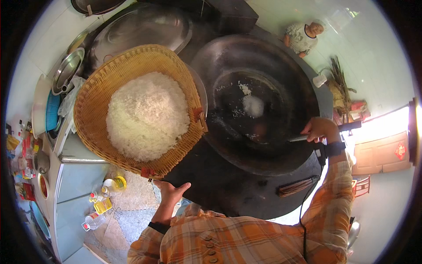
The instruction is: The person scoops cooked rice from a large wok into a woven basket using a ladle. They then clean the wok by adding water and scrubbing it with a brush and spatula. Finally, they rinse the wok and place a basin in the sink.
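A large woven wicker basket (90, 99) stands left of the wok, with a big heap of white cooked rice (148, 115) in it. My left hand (172, 193) is at the basket's lower corner, thumb spread; its fingertips meet or pass beneath the rim, and whether they grip is unclear. My right hand (321, 128) holds a long-handled utensil by its handle (350, 126) over the right side of a wide dark wok (283, 138). The utensil's head blends into the dark metal. Inside the wok lie a small white mound (253, 106) and scattered rice grains (244, 89).
A bundled-bristle brush (296, 186) lies on the dark stove top (230, 184). Behind the basket is a large metal lid (141, 29). Oil bottles (103, 205) stand on the floor at left. Another person (303, 36) is beyond the wok. A black cable (301, 214) hangs by my right arm.
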Demonstrator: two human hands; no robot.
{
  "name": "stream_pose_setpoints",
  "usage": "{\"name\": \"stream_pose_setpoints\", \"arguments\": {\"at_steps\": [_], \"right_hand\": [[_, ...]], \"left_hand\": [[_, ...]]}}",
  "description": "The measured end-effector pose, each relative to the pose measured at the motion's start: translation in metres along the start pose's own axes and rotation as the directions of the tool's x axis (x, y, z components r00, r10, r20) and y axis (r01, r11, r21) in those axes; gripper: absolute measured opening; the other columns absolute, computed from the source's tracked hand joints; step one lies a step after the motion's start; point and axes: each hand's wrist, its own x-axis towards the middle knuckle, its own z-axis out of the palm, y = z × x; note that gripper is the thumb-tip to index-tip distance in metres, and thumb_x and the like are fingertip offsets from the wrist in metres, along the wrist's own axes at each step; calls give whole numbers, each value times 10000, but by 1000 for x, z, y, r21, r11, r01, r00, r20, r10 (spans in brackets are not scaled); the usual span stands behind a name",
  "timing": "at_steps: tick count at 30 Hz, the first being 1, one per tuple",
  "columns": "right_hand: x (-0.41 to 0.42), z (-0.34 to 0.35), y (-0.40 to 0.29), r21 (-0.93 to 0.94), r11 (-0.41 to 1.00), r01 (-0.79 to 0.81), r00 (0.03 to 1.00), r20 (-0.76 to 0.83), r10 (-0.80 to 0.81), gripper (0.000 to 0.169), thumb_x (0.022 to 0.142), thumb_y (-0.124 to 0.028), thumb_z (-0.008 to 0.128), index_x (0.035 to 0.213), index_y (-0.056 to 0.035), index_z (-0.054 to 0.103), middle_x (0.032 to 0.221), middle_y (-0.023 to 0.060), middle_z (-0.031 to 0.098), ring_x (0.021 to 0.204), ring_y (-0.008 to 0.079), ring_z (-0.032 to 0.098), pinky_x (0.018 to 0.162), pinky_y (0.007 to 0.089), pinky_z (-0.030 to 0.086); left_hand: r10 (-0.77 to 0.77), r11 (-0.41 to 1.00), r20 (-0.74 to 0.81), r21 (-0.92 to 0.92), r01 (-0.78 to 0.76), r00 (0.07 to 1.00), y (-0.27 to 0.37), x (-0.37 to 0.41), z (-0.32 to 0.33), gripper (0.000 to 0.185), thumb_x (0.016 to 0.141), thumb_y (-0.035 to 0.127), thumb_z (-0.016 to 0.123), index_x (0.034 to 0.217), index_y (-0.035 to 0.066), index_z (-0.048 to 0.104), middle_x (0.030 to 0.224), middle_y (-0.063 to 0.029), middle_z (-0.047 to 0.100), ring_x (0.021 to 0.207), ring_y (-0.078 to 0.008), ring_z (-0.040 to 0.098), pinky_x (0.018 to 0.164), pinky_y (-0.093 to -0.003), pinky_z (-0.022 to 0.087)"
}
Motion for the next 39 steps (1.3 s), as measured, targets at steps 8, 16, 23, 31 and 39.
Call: {"name": "stream_pose_setpoints", "arguments": {"at_steps": [8,16,23,31,39], "right_hand": [[132,121,17,-29,981,191,906,-380,-187,543,787,-175,635,1310,-246,506,1046,144,652,955,305,630,791,407,516],[225,134,-39,223,969,103,881,-472,15,638,851,-223,596,1420,-333,327,1182,120,610,1079,308,585,881,421,473],[215,103,-51,301,933,197,703,-707,80,523,804,-208,589,1309,-313,501,1098,154,636,1029,335,598,871,428,475],[105,47,-8,103,952,287,675,-728,-125,490,782,-219,680,1247,-326,568,1102,125,641,1032,308,606,846,386,488],[-61,-27,-11,274,837,475,805,-519,-287,452,777,9,631,1211,-113,612,704,-10,570,558,58,466,515,226,409]], "left_hand": [[-42,948,213,-299,106,976,21,2,-19,1008,589,72,858,1242,-88,107,1257,-201,388,1122,-241,452,915,-339,442],[-243,938,264,-181,295,933,31,2,-28,1144,572,110,876,1313,-115,34,1308,-174,404,1193,-230,412,1032,-352,354],[-187,960,227,-166,227,956,41,-2,-34,1185,521,232,906,1328,-125,114,1328,-200,388,1210,-251,404,1054,-339,312],[10,977,299,-208,55,954,13,10,-18,1097,569,225,880,1343,-82,166,1332,-171,396,1204,-248,404,1070,-334,261],[-171,985,187,25,170,967,4,11,-5,1277,572,326,881,1347,-143,-19,1393,-285,253,1296,-311,279,1086,-347,237]]}}
